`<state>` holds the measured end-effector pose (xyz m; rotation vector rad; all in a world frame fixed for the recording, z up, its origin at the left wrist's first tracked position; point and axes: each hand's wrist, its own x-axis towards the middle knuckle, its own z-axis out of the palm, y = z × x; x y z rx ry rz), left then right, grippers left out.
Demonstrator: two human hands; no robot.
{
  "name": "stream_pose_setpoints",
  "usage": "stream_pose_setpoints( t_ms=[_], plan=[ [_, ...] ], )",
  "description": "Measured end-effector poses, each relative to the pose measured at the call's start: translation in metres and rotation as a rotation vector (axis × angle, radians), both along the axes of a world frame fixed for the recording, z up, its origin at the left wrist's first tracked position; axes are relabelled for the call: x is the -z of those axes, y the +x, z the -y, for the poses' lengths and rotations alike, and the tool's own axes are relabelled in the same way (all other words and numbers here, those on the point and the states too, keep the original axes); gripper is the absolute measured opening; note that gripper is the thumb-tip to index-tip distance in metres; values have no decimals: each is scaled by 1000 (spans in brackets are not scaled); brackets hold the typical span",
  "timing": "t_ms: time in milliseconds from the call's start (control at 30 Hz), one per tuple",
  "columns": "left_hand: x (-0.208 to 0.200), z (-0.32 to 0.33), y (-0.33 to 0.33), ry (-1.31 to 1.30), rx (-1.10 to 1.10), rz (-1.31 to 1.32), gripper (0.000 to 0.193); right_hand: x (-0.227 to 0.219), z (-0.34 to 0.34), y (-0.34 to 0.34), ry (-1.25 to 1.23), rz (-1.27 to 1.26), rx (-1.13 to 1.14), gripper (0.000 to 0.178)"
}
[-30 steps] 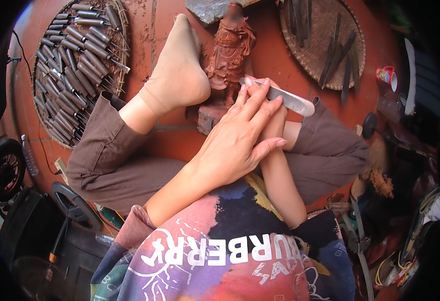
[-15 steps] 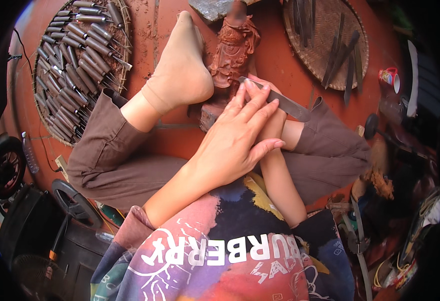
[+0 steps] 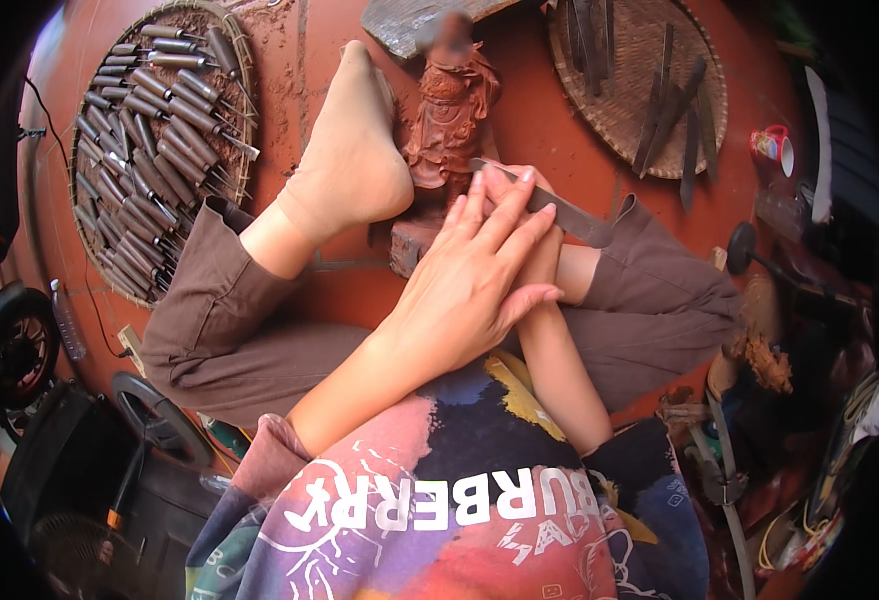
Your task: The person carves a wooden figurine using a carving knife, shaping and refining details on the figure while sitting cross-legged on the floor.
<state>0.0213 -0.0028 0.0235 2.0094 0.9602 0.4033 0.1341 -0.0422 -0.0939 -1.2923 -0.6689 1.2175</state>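
A loose shirt (image 3: 429,540) fills the lower centre of the frame, splashed with pink, purple, navy, yellow and red, printed with bold white lettering and thin scribbled line drawings. The left sleeve (image 3: 264,455) is dusty pink, the right sleeve (image 3: 644,460) dark navy. Below are plain brown trousers (image 3: 639,310) and a thin beige sock (image 3: 349,160).

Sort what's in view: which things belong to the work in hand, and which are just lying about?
With the work:
- statue
- flat tool under the left fingers
- handled tools and dark strips, likely spares

Apparently lying about:
- cup
- bottle
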Motion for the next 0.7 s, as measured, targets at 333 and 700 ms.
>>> stream_pose_setpoints(
  t_ms=[333,700],
  plan=[
    [-8,-6,1,-32,-1,7,67,-30,-14,4,-82,79,32,26],
    [-9,-9,-7,-10,-22,21,69,-40,-28,-1,-132,275,18,26]
  ],
)
